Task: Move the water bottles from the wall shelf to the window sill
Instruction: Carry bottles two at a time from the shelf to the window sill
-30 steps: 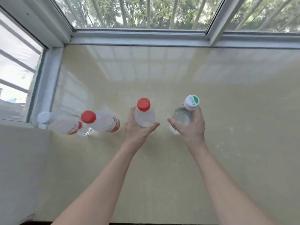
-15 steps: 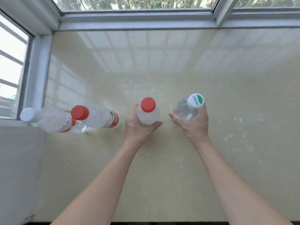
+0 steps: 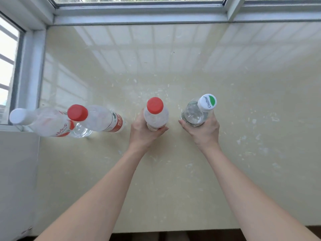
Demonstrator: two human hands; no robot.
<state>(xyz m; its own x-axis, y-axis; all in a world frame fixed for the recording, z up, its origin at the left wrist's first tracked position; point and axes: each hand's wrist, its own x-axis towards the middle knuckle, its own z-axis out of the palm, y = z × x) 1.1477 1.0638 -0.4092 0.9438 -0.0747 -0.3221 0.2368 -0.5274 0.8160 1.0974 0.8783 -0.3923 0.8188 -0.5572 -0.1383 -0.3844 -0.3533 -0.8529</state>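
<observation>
I look straight down on a cream window sill [image 3: 173,180]. My left hand [image 3: 142,134] is wrapped around a clear red-capped bottle [image 3: 155,112] that stands upright near the sill's middle. My right hand [image 3: 203,131] grips a clear bottle with a white and green cap [image 3: 196,113] just to the right of it. Two more bottles stand at the left: a red-capped one with a red label [image 3: 99,119] and a white-capped one [image 3: 43,122] nearest the corner. The wall shelf is out of view.
An aluminium window frame [image 3: 139,16] borders the sill at the back, and a side window frame [image 3: 27,70] closes it on the left. A white wall [image 3: 15,180] stands at the lower left. The sill's front edge [image 3: 173,231] runs along the bottom.
Both hands still hold their bottles. The view has tilted downward, so the window has slid up the frame; the two held bottles sit a little lower and closer to me.
</observation>
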